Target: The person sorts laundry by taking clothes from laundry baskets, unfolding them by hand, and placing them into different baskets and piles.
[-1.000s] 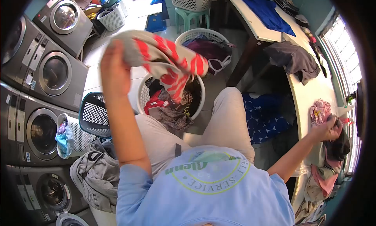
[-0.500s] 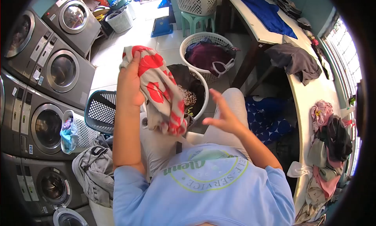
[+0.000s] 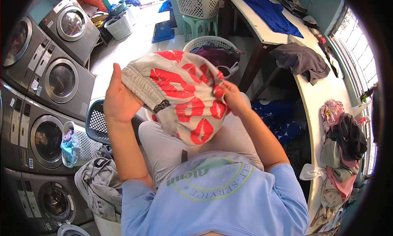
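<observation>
A pale grey pair of shorts (image 3: 180, 101) with a red lip print and a gathered elastic waistband spreads above my lap. My right hand (image 3: 232, 97) is closed on its right edge, the fabric pinched between the fingers. At the waistband on the other side is my left hand (image 3: 122, 99), palm showing and thumb stretched up away from the cloth. The other fingers of that hand reach to the waistband and are partly hidden by it. A small dark tag shows on the waistband.
Front-loading machines (image 3: 61, 80) are stacked at left. A white laundry basket (image 3: 192, 43) with dark clothes stands ahead. A dark basket (image 3: 96, 121) and a grey clothes pile (image 3: 98, 182) lie left. Along the right runs a table (image 3: 305, 90) with clothes.
The shorts went from hanging bunched in my left hand to spread between both hands. My right hand, empty before, has taken their right edge. My left thumb has come off the cloth.
</observation>
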A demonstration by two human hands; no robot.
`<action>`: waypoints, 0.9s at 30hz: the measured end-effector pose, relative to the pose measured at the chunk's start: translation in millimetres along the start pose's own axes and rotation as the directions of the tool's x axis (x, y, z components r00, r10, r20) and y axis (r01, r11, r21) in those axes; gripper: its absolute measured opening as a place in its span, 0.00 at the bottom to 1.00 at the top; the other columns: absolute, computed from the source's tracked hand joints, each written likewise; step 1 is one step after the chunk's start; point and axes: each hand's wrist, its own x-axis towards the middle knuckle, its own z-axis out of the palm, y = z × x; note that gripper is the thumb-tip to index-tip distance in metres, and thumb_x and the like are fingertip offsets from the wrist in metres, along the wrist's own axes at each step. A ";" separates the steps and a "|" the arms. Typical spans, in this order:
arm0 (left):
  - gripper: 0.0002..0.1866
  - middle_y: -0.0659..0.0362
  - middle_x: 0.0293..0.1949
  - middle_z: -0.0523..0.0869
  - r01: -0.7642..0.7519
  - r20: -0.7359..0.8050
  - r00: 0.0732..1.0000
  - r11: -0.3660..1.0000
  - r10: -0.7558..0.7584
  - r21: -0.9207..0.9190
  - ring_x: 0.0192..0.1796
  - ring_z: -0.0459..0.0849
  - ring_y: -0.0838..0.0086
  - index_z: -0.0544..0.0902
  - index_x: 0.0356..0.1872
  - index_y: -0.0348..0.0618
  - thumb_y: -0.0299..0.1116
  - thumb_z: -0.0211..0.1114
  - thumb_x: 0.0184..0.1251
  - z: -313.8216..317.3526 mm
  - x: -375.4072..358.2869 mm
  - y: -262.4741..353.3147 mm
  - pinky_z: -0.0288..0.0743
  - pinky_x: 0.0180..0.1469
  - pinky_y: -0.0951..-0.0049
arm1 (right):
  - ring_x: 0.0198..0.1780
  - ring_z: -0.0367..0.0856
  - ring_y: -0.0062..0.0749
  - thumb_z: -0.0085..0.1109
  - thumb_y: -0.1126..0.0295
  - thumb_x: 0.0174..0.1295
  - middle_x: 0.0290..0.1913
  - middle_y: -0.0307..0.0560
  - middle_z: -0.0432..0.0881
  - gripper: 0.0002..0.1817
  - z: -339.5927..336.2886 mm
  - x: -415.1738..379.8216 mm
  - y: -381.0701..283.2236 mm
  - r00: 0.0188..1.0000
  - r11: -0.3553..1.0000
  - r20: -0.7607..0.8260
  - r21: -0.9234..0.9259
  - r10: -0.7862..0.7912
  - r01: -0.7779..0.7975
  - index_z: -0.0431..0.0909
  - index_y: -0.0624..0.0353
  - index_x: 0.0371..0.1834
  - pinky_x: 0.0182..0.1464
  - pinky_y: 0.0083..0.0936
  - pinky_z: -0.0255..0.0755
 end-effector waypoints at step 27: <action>0.57 0.49 0.71 0.58 0.130 -0.035 0.989 0.949 -0.146 -0.286 0.73 0.56 0.58 0.53 0.71 0.36 0.78 0.43 0.54 -28.1 -1.7 -117.8 0.47 0.74 0.55 | 0.63 0.64 0.46 0.73 0.59 0.48 0.60 0.55 0.65 0.40 -11.8 -18.5 22.3 0.813 0.639 0.125 -0.555 -0.569 0.533 0.63 0.62 0.62 0.64 0.36 0.59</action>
